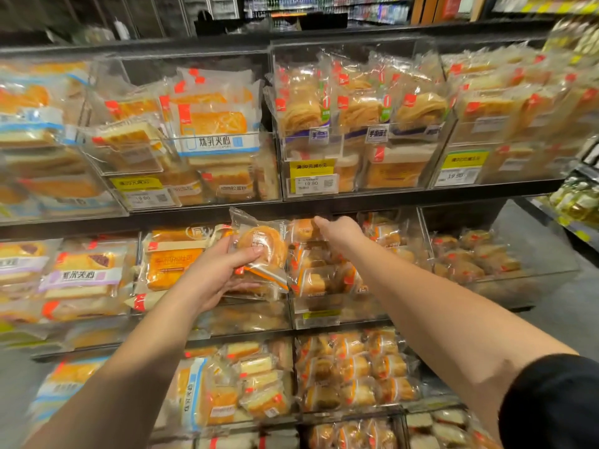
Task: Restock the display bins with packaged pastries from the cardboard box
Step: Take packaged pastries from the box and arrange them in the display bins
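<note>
My left hand (215, 270) grips a stack of clear-wrapped round pastries (262, 246) in front of the middle shelf. My right hand (340, 230) reaches forward into the middle-row bin (324, 315), fingers stretched toward the small wrapped cakes (319, 277) piled there; whether it holds one is hidden. The upper centre bin (356, 189) holds the same kind of layered round pastries (303, 113). The cardboard box is out of view.
Clear acrylic bins fill three shelf rows with packaged breads and cakes. Yellow price tags (312, 175) hang on the bin fronts. The middle-right bin (505, 277) is only partly filled. An aisle floor (567, 319) and another shelf lie at right.
</note>
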### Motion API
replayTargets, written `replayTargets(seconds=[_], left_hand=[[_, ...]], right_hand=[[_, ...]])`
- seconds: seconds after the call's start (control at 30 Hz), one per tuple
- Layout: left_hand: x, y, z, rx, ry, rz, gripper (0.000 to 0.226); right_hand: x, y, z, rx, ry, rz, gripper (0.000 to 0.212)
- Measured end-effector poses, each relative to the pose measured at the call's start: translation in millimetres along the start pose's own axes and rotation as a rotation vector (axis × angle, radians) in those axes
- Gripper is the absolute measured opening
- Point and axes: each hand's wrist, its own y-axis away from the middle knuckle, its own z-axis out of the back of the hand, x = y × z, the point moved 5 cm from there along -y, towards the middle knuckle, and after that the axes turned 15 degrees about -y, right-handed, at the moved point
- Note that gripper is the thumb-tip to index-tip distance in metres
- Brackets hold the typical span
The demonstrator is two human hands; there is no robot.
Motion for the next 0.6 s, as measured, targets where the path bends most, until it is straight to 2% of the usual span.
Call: replayTargets(seconds=[0.1,0.27,0.37,0.43,0.5,0.6], left_hand=[[3,-1,4,0.019,0.006,0.007,0.057],[4,-4,2,0.022,0.021,0.024,0.055],[5,-6,3,0.03,0.015,0.029,0.062],[6,-6,5,0.032,0.014,0.033,0.057],[8,-7,7,0.032,0.009,0.039,0.054],[8,-8,5,0.049,-0.005,0.047,0.062]], right_hand=[[-6,-1,2,0.069,0.206,0.109,0.087],[-2,2,-4,-0.164,0.575,0.292,0.072],[2,0,-11,-0.224,0.58,0.302,0.069],[3,-1,-12,-0.243,0.554,0.28,0.068],[3,-3,-15,-0.246,0.534,0.26,0.068],[5,-4,-17,-0.22,0.517,0.253,0.069]])
